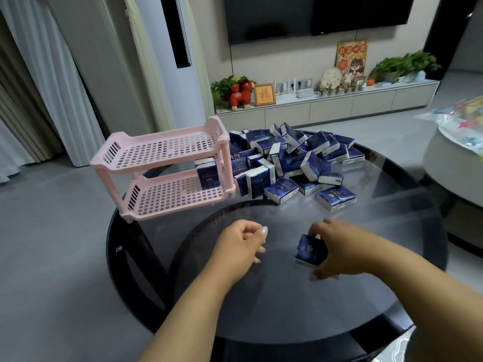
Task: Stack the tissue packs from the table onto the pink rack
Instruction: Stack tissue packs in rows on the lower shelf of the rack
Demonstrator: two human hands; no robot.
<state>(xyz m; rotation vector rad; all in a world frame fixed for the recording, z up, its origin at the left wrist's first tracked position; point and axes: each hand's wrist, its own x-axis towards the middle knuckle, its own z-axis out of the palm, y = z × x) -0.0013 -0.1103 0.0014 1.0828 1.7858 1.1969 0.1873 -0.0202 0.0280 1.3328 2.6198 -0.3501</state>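
Right hand: the right hand (337, 246) is out over the glass table, fingers curled round one blue tissue pack (311, 250), thumb underneath; the hand is a bit blurred.
Held pack: it sits tilted in that grip, above the near middle of the table, well apart from the heap.
Left hand: the left hand (241, 245) hovers just beside it to the left, fingers loosely curled with nothing in them, thumb up so the pale nail shows.
Table: a round dark glass table (261, 322), both forearms reaching in over its near edge.
Pile: the loose tissue packs (292, 163) lie jumbled on the far half of the table, some flat, some on edge, leaning on each other.
Pink rack: the two-tier pink rack (162, 171) stands at the far left rim of the table, just beside the pile.
Rack contents: a small upright stack of packs (207, 175) stands on the lower shelf, at its right end; the top shelf shows only its grid.
Room: a low TV cabinet (326, 105) runs along the back wall, a red toy horse (241, 96) on it and a dark screen above.
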